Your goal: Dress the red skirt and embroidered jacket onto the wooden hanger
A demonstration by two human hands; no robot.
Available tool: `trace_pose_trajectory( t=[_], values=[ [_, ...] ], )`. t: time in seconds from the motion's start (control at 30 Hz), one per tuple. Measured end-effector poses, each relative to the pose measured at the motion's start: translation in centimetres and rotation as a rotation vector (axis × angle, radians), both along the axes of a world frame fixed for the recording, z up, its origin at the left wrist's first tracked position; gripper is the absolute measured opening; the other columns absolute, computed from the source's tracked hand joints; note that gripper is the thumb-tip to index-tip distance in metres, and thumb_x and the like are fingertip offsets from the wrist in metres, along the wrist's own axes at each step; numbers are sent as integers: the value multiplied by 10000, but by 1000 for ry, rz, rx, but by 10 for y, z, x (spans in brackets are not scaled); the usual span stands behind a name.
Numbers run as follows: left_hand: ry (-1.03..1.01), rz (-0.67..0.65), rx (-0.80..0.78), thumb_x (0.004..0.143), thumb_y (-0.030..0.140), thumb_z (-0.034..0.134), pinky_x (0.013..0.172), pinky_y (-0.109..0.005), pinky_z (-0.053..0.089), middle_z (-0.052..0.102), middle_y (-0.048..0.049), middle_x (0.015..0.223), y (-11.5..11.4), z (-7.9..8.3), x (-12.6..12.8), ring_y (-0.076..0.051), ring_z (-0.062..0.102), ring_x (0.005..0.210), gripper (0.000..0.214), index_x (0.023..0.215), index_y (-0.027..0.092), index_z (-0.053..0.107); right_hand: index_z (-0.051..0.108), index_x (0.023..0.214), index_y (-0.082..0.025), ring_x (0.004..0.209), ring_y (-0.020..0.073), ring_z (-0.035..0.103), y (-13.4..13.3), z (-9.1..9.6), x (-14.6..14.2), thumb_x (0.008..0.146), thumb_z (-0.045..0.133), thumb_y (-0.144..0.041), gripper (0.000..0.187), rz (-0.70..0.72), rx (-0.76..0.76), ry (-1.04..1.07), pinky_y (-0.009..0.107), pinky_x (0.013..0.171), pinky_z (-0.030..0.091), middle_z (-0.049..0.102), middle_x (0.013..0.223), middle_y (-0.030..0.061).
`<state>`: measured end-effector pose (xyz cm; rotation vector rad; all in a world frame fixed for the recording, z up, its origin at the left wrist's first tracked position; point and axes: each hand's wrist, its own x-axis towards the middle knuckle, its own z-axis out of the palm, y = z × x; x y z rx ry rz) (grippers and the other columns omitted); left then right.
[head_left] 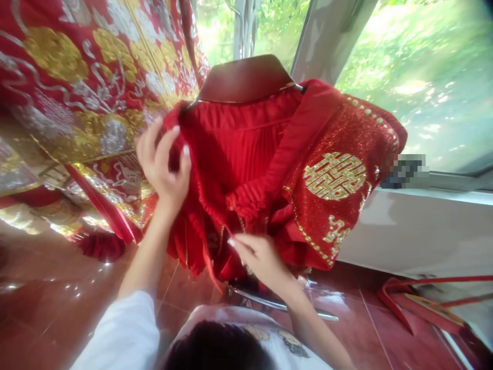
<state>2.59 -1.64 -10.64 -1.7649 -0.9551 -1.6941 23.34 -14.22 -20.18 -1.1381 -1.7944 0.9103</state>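
Note:
A red skirt (246, 149) with a gathered waistband and pleated inside hangs in front of me by its waist. Its right side carries a glittering panel with a round gold emblem (335, 176). My left hand (164, 159) is curled round the left edge of the waistband, with thumb and fingers bent at the red cloth. Lower down, at the middle of the opening, my right hand (258, 257) pinches a thin red ribbon (228, 226) between thumb and fingertips. A loose red ribbon end (210, 267) dangles left of that hand.
A dark red hanger (246, 79) stands behind the skirt, before a window (416, 92). At left hangs a red robe (77, 92) with gold and silver embroidery. A metal stand foot (285, 304) lies below on the tiled floor (185, 318). A red-strapped object (431, 308) is at lower right.

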Motion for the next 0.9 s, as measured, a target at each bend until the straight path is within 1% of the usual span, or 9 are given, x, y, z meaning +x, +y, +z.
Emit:
trace_pose_trajectory(
  t=[0.07,0.13,0.27,0.33,0.43,0.57,0.67,0.77,0.9],
  values=[
    [-59,42,49,890,341,551,959,-386,416,650,-70,1032,-35,-33,18,-201,573,1050,208,994,179,631,433,599,-151,472,50,334,-8,-10,-3,927,422,-388,405,75,-44,-29,177,478,245,375,498,-35],
    [-75,-65,-9,858,258,556,779,-330,463,635,-39,796,-73,-72,35,-174,590,816,101,830,180,614,439,588,-153,462,54,329,-11,-20,-6,918,431,-379,401,75,-74,-46,184,472,240,384,484,-34],
    [-218,-186,-693,911,280,483,543,-245,387,551,-7,603,-123,-130,56,-121,503,553,265,675,174,541,553,726,-165,466,76,446,-4,-31,-1,880,501,-431,312,-305,4,38,188,496,330,512,526,-17],
    [-243,-205,-974,901,367,517,588,-251,421,615,-27,697,-129,-138,61,-147,570,632,231,804,171,592,580,879,-163,514,91,510,4,-32,3,850,550,-434,274,-465,82,91,189,535,388,570,592,-5],
    [-249,-339,-1167,906,425,512,636,-256,440,639,-41,810,-126,-134,68,-162,596,702,266,943,172,584,580,854,-158,531,89,512,17,-32,5,845,565,-414,257,-331,80,104,184,544,408,567,601,-6],
    [-257,-506,-1202,952,413,419,621,-247,405,572,-19,682,-133,-134,80,-134,524,626,356,729,166,544,506,620,-153,524,85,519,21,-35,1,865,523,-394,344,-253,14,174,180,529,413,565,564,7],
    [-410,-655,-1277,946,417,439,627,-244,414,571,-15,653,-142,-143,83,-127,518,618,390,685,154,559,612,741,-145,582,112,593,14,-35,-3,828,556,-431,305,-175,-169,335,196,521,457,676,729,56],
    [-567,-862,-1358,917,443,492,666,-253,461,613,-34,657,-144,-153,79,-139,567,645,417,660,137,611,652,850,-135,426,74,480,5,-30,-7,782,600,-482,357,-16,-425,442,187,385,379,690,751,65],
    [-832,-953,-1394,778,413,700,691,-249,505,663,-33,710,-141,-156,64,-141,608,681,278,728,140,680,646,774,-141,564,107,590,-2,-22,-16,757,645,-395,254,-8,-404,528,208,551,506,660,656,36]
  ],
)
